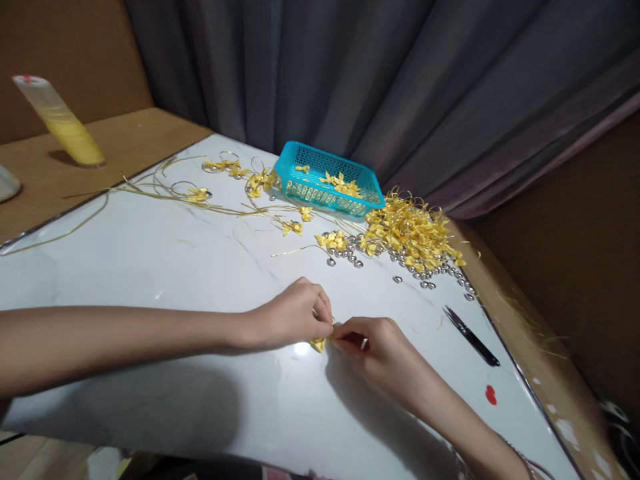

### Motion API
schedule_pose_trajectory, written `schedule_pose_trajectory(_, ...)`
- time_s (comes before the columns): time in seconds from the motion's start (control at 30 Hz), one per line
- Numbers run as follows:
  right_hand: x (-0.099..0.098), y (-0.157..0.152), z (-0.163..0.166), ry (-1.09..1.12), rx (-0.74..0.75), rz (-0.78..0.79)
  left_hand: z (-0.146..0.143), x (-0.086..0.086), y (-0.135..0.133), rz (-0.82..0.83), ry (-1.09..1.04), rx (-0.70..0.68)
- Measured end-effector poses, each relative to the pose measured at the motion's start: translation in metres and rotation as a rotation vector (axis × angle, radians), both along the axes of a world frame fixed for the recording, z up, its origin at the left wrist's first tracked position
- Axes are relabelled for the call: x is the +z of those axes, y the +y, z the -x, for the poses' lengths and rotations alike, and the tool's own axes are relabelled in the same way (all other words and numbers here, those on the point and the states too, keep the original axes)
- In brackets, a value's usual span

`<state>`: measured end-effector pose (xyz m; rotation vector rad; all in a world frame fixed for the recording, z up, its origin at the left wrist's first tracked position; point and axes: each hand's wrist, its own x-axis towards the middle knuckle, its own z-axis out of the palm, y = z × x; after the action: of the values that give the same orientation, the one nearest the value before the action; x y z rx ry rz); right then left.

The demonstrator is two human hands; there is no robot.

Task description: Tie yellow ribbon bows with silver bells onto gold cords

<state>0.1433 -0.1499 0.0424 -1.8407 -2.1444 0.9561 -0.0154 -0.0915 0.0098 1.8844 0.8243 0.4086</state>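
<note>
My left hand [300,315] is closed in a pinch over a small yellow ribbon bow [317,345], just above the white tabletop. Thumb and forefinger of my right hand [373,343] meet at the bow's right edge, almost touching the left fingertips. Whatever the right fingers pinch there is too small and covered to make out. Beyond the hands lie loose yellow bows [292,227] and small silver rings [353,250]. A thin gold cord [295,252] ends in front of them.
A blue plastic basket [330,160] at the back holds several bows. To its right is a heap of yellow bows with gold cords [413,230]. A black-handled cutter or knife [473,339] and a red piece [491,395] lie right. A yellow roll [70,127] stands far left.
</note>
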Motion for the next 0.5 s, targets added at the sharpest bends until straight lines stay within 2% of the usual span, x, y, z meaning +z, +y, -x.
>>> schedule_pose_trajectory(0.2, 0.015, 0.007, -0.011, 0.085, -0.123, -0.01, 0.001, -0.002, -0.003, 0.0, 0.018, 0.013)
schedule_pose_trajectory(0.33, 0.018, 0.011, -0.019, 0.231, -0.214, 0.035, 0.003, -0.004, -0.001, -0.093, 0.008, -0.062)
schedule_pose_trajectory(0.43, 0.018, 0.019, -0.019, 0.315, -0.233, 0.093, 0.009, 0.007, 0.008, -0.214, 0.035, -0.168)
schedule_pose_trajectory(0.5, 0.02, 0.022, -0.021, 0.36, -0.234, 0.062, 0.015, 0.022, 0.014, -0.376, 0.077, -0.228)
